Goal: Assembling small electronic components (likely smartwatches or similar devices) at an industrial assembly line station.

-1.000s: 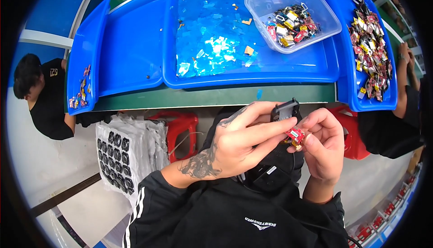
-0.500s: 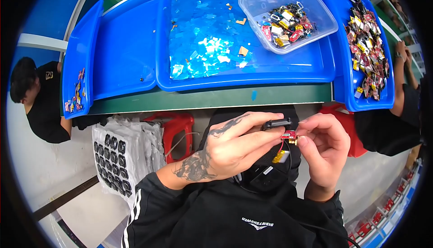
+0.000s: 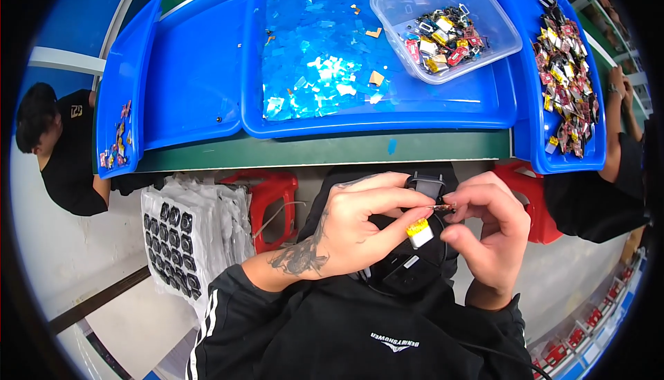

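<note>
My left hand (image 3: 360, 221) is closed, its thumb and fingers pinching a small circuit board (image 3: 441, 207) turned nearly edge-on. A white battery with yellow tape (image 3: 420, 233) hangs below the board, just under my left fingertips. Past those fingers juts a black plastic piece (image 3: 427, 183), partly covered by my left hand. On the right, my right hand (image 3: 491, 221) has bent fingers at the board's right end, while its thumb sits a little lower, apart from the board. Both hands are above my lap, in front of the bench edge.
A large blue tray (image 3: 387, 125) holds scattered blue film pieces and a clear plastic box (image 3: 477, 69) of boards and batteries. More parts fill the right blue tray (image 3: 550, 162). Stacked bags with round black parts (image 3: 176, 242) stand left. Red stools (image 3: 273, 207) and other people (image 3: 69, 165) flank me.
The board has turned from showing its red face to nearly edge-on. The battery now hangs clearer, below my left fingers. The black piece has tilted, and my right thumb has come away from the board.
</note>
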The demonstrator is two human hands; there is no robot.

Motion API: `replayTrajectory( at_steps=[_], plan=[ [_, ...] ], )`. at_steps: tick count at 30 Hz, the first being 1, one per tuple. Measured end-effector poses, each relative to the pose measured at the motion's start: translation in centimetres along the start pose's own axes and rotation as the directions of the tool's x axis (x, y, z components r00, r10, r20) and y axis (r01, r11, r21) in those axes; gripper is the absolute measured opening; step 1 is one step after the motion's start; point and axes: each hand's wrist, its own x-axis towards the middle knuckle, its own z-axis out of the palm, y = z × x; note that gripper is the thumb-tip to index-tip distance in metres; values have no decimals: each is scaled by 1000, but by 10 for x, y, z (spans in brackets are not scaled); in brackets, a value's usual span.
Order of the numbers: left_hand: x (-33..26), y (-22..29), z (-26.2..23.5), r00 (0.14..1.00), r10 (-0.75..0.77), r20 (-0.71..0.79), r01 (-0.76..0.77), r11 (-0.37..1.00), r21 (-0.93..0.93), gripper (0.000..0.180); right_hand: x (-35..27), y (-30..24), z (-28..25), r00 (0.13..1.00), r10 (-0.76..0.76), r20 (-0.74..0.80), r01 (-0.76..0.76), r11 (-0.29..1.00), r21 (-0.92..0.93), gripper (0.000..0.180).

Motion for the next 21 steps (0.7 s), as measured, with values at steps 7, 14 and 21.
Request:
replayTrajectory(
  at_steps=[7,14,21],
  plan=[
    [-2,2,3,994,-105,29,107,987,-119,31,-1,6,6,997,28,-70,-29,999,-15,12],
    [-5,-2,6,998,-60,19,62,987,-146,39,-8,20,19,978,155,-142,-124,971,202,9],
    [-9,-7,11,992,-120,-35,109,968,-225,35,-7,26,28,981,99,-165,-61,973,225,13]
  ],
)
